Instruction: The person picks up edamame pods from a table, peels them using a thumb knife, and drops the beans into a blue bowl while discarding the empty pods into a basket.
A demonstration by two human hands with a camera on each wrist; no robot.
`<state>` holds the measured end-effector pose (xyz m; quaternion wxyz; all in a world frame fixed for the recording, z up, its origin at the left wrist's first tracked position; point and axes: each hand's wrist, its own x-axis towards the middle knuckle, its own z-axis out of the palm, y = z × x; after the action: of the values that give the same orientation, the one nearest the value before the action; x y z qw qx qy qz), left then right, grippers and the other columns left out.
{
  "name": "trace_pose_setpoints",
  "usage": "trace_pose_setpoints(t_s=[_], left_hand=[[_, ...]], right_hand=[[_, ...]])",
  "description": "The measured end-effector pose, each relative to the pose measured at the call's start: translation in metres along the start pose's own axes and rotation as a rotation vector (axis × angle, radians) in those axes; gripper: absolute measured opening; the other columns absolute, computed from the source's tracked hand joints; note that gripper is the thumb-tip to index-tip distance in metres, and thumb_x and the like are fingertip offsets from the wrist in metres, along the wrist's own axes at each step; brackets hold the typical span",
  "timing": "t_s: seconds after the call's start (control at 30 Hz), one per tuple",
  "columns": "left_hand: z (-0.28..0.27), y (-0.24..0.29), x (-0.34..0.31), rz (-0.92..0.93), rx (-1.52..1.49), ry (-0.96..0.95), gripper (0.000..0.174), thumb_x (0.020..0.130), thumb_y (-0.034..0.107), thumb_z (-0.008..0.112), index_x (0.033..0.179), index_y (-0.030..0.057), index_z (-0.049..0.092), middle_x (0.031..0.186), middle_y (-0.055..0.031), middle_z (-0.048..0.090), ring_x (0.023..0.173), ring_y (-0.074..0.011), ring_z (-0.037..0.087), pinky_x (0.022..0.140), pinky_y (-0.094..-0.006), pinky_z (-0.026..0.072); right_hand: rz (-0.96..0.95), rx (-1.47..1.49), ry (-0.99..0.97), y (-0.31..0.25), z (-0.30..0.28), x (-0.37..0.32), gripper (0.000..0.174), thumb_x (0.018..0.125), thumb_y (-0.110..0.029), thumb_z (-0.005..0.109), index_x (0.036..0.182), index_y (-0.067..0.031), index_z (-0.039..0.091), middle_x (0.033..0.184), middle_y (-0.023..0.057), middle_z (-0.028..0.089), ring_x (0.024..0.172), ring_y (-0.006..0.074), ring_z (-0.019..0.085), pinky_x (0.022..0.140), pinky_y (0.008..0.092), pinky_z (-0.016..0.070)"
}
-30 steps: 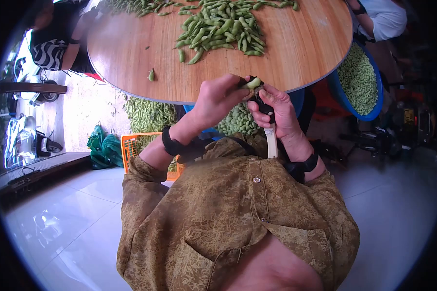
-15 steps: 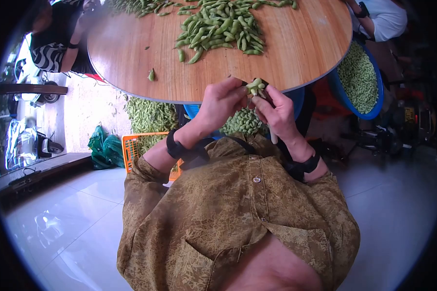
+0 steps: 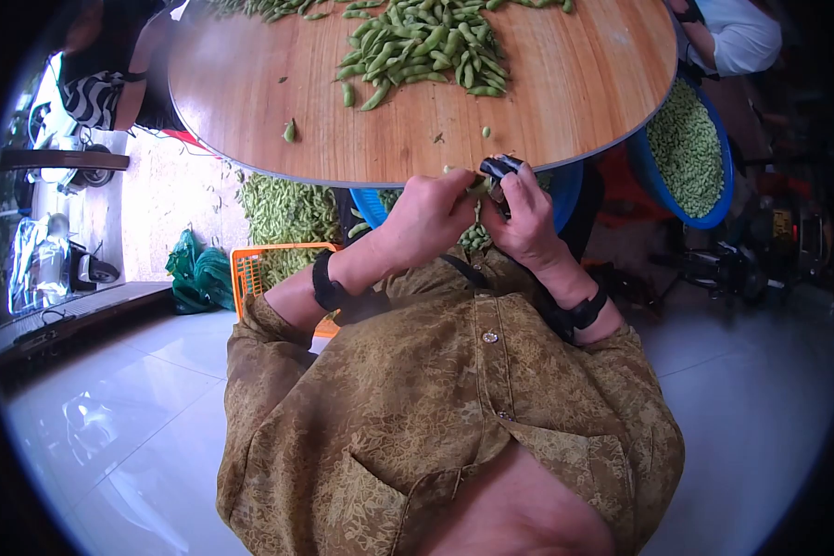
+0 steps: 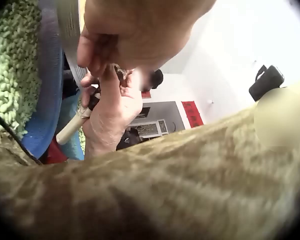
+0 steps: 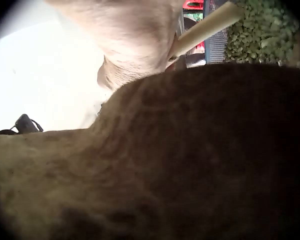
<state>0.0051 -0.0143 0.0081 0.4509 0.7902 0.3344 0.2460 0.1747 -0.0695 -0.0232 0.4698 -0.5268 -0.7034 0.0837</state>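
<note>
Wooden-handled tool (image 4: 72,127) is gripped in the right hand (image 3: 528,222), fingers curled round it, just off the near edge of the round tabletop (image 3: 565,93). Left hand (image 3: 426,215) curls its fingers against the tool's dark head; whether it pinches anything cannot be told. Green pods (image 3: 426,46) lie heaped toward the far edge, and a blue basin (image 3: 369,206) of shelled beans sits beneath the hands.

Tool (image 3: 500,168): dark head, pale stick handle, possibly knife, at table (image 3: 574,111) edge.
</note>
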Motion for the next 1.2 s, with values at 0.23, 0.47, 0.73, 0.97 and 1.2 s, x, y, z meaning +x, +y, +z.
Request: trace_pose_setpoints(t_s=[0.23, 0.47, 0.73, 0.97, 1.2], left_hand=[[-0.034, -0.009, -0.015, -0.045, 0.094, -0.185, 0.01, 0.079, 0.005, 0.058, 0.087, -0.0015, 0.059, 0.064, -0.0225, 0.057, 0.062, -0.0414, 0.058, 0.057, -0.0425, 0.0472], [-0.101, -0.024, -0.057, -0.32, 0.211, -0.262, 0.011, 0.081, 0.004, 0.055, 0.09, -0.0013, 0.06, 0.063, -0.0174, 0.055, 0.057, -0.031, 0.057, 0.055, -0.0381, 0.0459], [-0.136, -0.058, -0.071, -0.303, 0.857, -0.365, 0.017, 0.08, 0.014, 0.061, 0.071, 0.0006, 0.061, 0.062, -0.0206, 0.057, 0.065, -0.0382, 0.061, 0.062, -0.0469, 0.0478], [-0.137, -0.032, -0.012, -0.148, 0.616, -0.016, 0.018, 0.083, 0.018, 0.065, 0.077, 0.001, 0.064, 0.065, -0.0192, 0.059, 0.064, -0.0376, 0.06, 0.058, -0.0428, 0.0466], [-0.125, -0.024, -0.027, -0.15, 0.267, -0.433, 0.013, 0.079, 0.013, 0.064, 0.079, 0.0003, 0.065, 0.063, -0.0148, 0.06, 0.058, -0.0296, 0.06, 0.056, -0.0363, 0.0473]], right_hand=[[0.016, 0.048, -0.186, 0.009, -0.015, -0.007, 0.024, 0.068, 0.004, 0.06, 0.09, 0.0006, 0.052, 0.076, 0.0146, 0.048, 0.063, 0.0332, 0.056, 0.053, 0.0404, 0.0468], [0.07, -0.325, -0.115, 0.017, -0.026, 0.041, 0.017, 0.08, -0.009, 0.066, 0.09, -0.0036, 0.053, 0.082, 0.0137, 0.054, 0.073, 0.0332, 0.059, 0.06, 0.0429, 0.049], [0.059, -0.315, -0.22, 0.03, 0.005, 0.063, 0.016, 0.079, -0.005, 0.064, 0.091, -0.003, 0.054, 0.086, 0.0156, 0.053, 0.078, 0.038, 0.058, 0.063, 0.0452, 0.0468], [-0.224, -0.022, -0.46, -0.001, 0.019, 0.059, 0.015, 0.076, -0.002, 0.062, 0.087, -0.0025, 0.052, 0.08, 0.0132, 0.047, 0.077, 0.0319, 0.055, 0.063, 0.0411, 0.0456], [-0.244, -0.062, -0.645, -0.019, -0.016, 0.046, 0.019, 0.07, -0.001, 0.063, 0.082, -0.0017, 0.049, 0.08, 0.013, 0.046, 0.077, 0.0322, 0.054, 0.064, 0.0405, 0.0454]])
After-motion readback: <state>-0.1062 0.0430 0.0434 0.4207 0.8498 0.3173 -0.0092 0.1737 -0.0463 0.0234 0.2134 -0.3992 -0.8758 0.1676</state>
